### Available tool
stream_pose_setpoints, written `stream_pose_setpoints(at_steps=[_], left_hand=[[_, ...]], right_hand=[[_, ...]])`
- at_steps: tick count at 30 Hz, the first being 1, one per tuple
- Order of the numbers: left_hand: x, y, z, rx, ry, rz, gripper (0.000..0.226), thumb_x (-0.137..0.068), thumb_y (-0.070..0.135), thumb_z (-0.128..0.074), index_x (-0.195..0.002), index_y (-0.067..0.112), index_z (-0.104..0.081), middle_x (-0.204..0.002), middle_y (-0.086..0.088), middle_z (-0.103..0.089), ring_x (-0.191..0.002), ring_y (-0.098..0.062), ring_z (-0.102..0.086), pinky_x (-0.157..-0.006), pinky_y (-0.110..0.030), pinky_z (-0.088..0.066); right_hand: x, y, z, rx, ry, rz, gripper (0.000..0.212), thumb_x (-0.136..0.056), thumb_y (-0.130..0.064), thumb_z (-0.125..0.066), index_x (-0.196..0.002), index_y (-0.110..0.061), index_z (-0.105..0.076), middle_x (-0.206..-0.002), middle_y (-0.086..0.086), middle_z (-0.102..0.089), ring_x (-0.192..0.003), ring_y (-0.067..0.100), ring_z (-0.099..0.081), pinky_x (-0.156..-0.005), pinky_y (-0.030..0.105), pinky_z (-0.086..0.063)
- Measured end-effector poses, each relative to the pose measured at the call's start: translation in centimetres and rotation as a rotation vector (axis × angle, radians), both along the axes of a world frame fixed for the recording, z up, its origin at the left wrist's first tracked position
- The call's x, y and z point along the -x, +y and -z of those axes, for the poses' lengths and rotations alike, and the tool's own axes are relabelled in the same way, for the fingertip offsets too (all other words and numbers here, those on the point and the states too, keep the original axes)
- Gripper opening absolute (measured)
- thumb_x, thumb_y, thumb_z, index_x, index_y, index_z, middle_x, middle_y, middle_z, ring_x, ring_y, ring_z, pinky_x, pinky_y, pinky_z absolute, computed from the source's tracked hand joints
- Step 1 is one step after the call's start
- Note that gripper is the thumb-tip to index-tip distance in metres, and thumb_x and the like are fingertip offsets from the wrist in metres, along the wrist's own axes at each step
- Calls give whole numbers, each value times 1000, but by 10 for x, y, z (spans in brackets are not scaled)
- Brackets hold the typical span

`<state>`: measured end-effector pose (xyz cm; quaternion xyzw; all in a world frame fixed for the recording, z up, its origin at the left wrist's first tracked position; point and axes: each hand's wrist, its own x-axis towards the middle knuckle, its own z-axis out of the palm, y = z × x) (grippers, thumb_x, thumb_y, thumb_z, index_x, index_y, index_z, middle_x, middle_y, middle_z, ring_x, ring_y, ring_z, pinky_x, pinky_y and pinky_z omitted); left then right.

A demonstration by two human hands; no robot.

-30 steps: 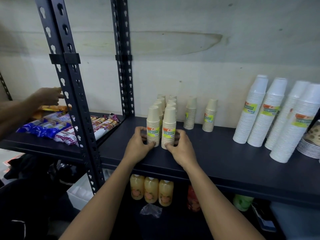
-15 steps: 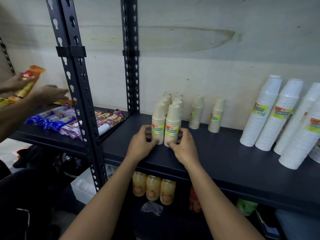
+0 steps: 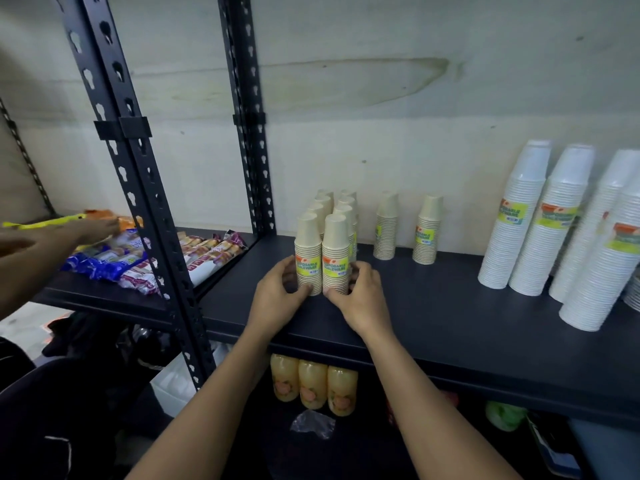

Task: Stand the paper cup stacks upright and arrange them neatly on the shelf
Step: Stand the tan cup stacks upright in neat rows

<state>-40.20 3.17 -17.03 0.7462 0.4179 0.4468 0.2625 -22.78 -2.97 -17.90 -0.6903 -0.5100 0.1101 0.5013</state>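
A head camera looks down at a dark shelf [image 3: 433,306] set against a pale wall. Near the middle of the view, small beige paper cup stacks stand upright, mouths down, in two tight rows running back toward 12 o'clock.

The left hand [image 3: 277,296] curls its fingers round the base of the front left stack [image 3: 307,251]. The right hand [image 3: 362,299] grips the base of the front right stack [image 3: 335,251], at 3 o'clock of its neighbour. These two stacks touch side by side with their labels facing the viewer. The stacks behind them overlap too much to count, perhaps three in each row.

At 2 o'clock from the hands, two loose beige stacks [image 3: 386,226] [image 3: 427,232] stand upright near the wall, apart from the block and from each other. Farther toward 3 o'clock stand tall white cup stacks [image 3: 512,220]. At 9 o'clock, another person's hand [image 3: 52,237] reaches over snack packets [image 3: 138,261] on the neighbouring shelf. Juice bottles [image 3: 311,379] stand below at 6 o'clock.

The step in hand looks like squaring the front pair against the rows behind. The next move would likely be to let go and bring the two loose stacks into line. That calls for a low grip near the base, since such light, narrow stacks would tip easily.
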Motion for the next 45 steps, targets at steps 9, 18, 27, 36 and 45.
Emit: stream_pose_setpoints(at_steps=[9,18,27,36,45], left_hand=[[-3,-40,-3,-23,-161,-16,40,-88,20,-78,-125,21,-61,-100,4,-66,-92,-6,-65,-84,-28,-58],[-86,-69,-26,26,-204,171,35,-91,20,-75,-123,22,-60,-107,7,-70,-100,0,-66,-87,-17,-54],[-191,-28,-27,155,-176,52,48,-89,30,-74,-132,17,-55,-133,1,-60,-124,-15,-56,-108,-35,-46],[-228,38,-13,272,-110,-15,87,-90,30,-74,-160,15,-24,-159,-1,-38,-147,-21,-36,-116,-33,-30],[-243,62,-12,268,-105,-4,64,-89,15,-67,-148,21,-41,-131,0,-63,-118,-22,-60,-99,-34,-49]], right_hand=[[-20,-21,-11,-117,331,-112,76,-76,-45,-86,-138,-32,-44,-135,-4,-46,-118,9,-54,-94,27,-48],[-82,-52,-22,-150,147,93,68,-83,-36,-81,-139,-22,-46,-132,-2,-43,-120,14,-52,-99,32,-47],[-166,-26,-21,-63,83,221,76,-86,-30,-79,-148,-11,-39,-143,8,-45,-128,21,-50,-99,27,-39],[-205,34,-12,-38,82,179,79,-79,-34,-83,-145,-14,-44,-139,6,-52,-126,20,-55,-105,34,-45],[-214,55,-7,-45,73,217,63,-80,-31,-83,-131,-16,-50,-126,6,-59,-109,21,-62,-96,39,-53]])
